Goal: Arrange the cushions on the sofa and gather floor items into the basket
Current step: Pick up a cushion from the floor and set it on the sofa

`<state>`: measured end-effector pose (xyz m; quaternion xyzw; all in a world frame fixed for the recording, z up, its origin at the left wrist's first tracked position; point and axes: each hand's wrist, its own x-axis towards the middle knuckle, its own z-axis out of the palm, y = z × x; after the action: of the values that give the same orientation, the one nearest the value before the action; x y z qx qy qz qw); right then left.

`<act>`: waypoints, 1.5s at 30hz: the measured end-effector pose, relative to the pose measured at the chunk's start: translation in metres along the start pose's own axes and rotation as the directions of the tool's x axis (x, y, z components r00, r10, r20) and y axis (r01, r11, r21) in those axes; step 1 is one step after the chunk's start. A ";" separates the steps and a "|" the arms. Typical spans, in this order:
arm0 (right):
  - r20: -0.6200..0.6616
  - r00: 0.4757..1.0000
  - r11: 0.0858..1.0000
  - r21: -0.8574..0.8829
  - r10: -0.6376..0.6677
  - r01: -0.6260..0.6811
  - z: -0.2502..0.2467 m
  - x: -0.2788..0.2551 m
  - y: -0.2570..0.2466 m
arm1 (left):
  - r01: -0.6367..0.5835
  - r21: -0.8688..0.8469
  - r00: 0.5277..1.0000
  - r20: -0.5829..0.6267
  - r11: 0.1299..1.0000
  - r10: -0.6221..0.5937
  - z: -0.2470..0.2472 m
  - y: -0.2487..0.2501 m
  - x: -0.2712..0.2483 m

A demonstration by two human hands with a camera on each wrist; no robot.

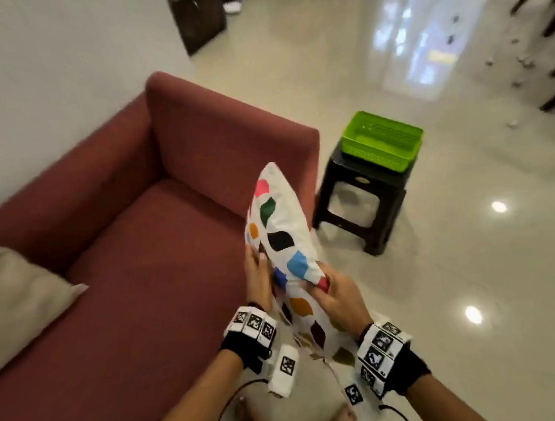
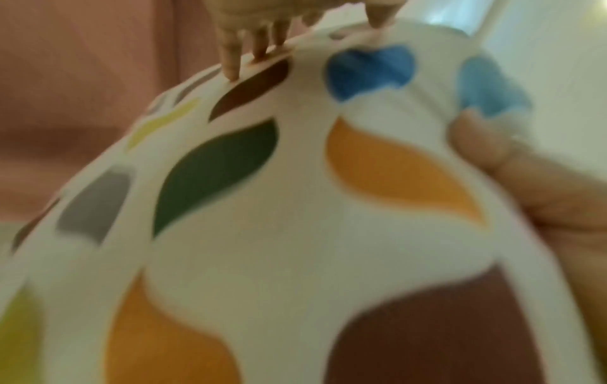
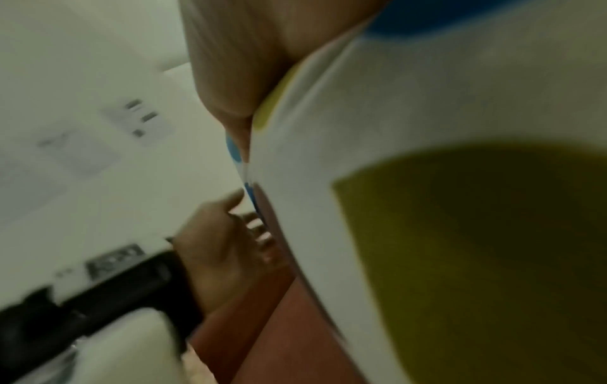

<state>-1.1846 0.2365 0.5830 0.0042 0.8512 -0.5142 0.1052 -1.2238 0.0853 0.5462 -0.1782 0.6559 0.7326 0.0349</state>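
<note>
A white cushion (image 1: 280, 223) with coloured patches stands on edge in the air over the front right corner of the red sofa (image 1: 142, 289). My left hand (image 1: 257, 262) holds its left face, fingers and thumb on the fabric (image 2: 295, 233). My right hand (image 1: 319, 287) grips its lower right edge. In the right wrist view the cushion (image 3: 427, 104) fills the right side, with my left hand (image 3: 230, 233) against it. A beige cushion (image 1: 15, 300) lies at the sofa's left end. The green basket (image 1: 376, 161) stands on a black stool (image 1: 358, 186) beside the sofa's arm.
Small scattered items (image 1: 525, 62) lie on the glossy floor at the far right, near dark chair legs (image 1: 554, 18). A dark cabinet (image 1: 198, 15) stands by the wall behind the sofa. My bare feet show at the bottom edge.
</note>
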 end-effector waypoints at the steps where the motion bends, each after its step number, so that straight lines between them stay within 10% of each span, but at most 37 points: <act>1: 0.102 0.988 0.982 -0.138 -0.116 0.129 0.039 0.014 -0.059 | -0.114 -0.008 0.988 -0.102 0.993 0.113 -0.069 0.049 -0.002; 3: 0.147 0.976 0.942 -0.273 -0.158 0.193 0.037 0.035 -0.066 | -0.217 0.275 0.965 -0.087 0.937 0.249 -0.085 0.069 0.013; 8: 0.391 0.868 0.716 -0.506 -0.306 0.480 0.132 0.071 -0.139 | -0.412 0.838 0.847 0.208 0.356 0.490 -0.225 0.118 0.030; 12: 0.529 0.804 0.558 -0.594 -0.271 0.579 0.203 0.090 -0.149 | -0.440 0.896 0.882 0.443 -0.052 0.160 -0.309 0.108 0.045; 16: 0.547 0.821 0.476 -0.685 -0.165 0.552 0.231 0.106 -0.153 | -0.367 0.902 0.930 0.364 -0.229 -0.056 -0.362 0.092 0.067; 25: 0.373 0.927 0.307 -0.877 -0.047 0.369 0.173 0.132 -0.164 | -0.304 0.950 0.913 0.314 -0.076 0.260 -0.379 0.109 0.077; 29: 0.214 0.968 0.383 -0.890 -0.129 0.248 0.170 0.139 -0.172 | -0.301 0.952 0.893 0.300 -0.051 0.337 -0.367 0.131 0.094; 35: 0.384 0.906 0.369 -0.827 -0.177 0.423 0.222 0.158 -0.193 | -0.363 0.925 0.864 0.378 -0.111 0.331 -0.357 0.135 0.123; 39: 0.384 0.920 0.458 -0.807 -0.071 0.372 0.271 0.193 -0.200 | -0.291 0.947 0.890 0.215 0.138 0.402 -0.351 0.127 0.140; 45: 0.457 0.849 0.378 -0.761 -0.264 0.527 0.282 0.256 -0.207 | 0.043 0.829 0.908 -0.266 0.558 0.325 -0.344 0.087 0.146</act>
<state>-1.4095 -0.1342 0.5905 -0.3221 0.9435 -0.0197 0.0755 -1.3115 -0.2880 0.5578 -0.2289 0.9247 0.2940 -0.0779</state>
